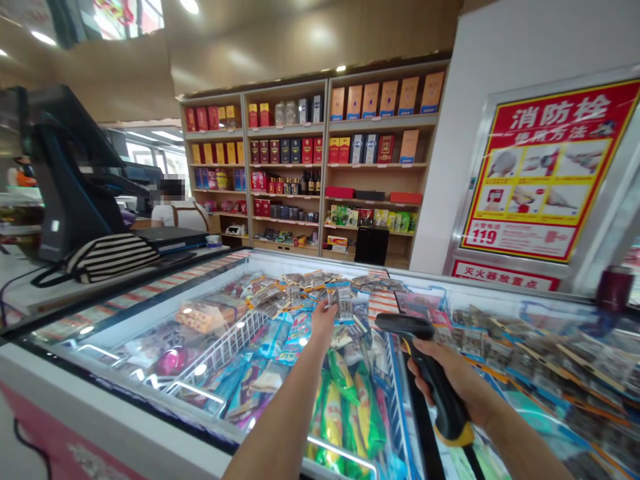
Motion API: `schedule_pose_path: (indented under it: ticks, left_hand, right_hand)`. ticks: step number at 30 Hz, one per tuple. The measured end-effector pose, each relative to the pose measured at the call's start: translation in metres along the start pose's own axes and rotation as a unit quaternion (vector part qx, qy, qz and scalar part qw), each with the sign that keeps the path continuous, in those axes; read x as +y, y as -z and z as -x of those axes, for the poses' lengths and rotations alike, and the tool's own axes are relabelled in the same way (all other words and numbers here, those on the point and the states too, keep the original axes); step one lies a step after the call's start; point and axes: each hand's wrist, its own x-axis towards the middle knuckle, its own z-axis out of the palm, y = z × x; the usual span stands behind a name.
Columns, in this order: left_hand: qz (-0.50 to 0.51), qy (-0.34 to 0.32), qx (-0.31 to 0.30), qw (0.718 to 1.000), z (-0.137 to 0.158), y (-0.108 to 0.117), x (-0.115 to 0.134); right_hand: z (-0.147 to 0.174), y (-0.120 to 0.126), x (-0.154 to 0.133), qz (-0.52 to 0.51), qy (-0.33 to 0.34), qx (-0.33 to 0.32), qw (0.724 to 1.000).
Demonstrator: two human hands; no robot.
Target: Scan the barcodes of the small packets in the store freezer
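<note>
My right hand [453, 370] is wrapped round the handle of a black and yellow barcode scanner [434, 377], whose head points left. Stretched out over the chest freezer, my left hand [324, 321] is closed with the thumb on top, gripping a small clear-and-blue snack packet [345, 301]. More snack packets [270, 298] lie spread around and behind that hand on the freezer's glass top. Below the glass, ice creams in green and yellow wrappers [333, 413] and light blue bags [295, 333] sit in white wire baskets [225, 353]. My left fingers are partly hidden.
A heap of similar packets [560, 360] covers the freezer's right side. To the left stand a checkout terminal [75, 173] and a striped pouch [113, 257]. Shelves of boxed goods [285, 150] line the back wall, and a person [177, 210] is beyond the counter.
</note>
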Motion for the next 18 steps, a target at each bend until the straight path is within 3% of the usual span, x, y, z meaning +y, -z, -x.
schedule_pose_path:
  ticks: [11,15,18]
  left_hand:
    - [-0.057,-0.036,-0.020,0.997,-0.004,0.000,-0.006]
    - [-0.074,-0.038,-0.027,0.996,0.000,0.000,-0.001]
    - [-0.081,-0.032,-0.034,0.996,0.004,0.000,0.001]
  right_hand:
    - [0.003,0.000,-0.002,-0.011,0.001,-0.032,0.999]
    - [0.001,0.008,-0.008,-0.032,0.026,0.004,0.999]
    - [0.001,0.028,-0.017,-0.014,0.054,0.048,0.997]
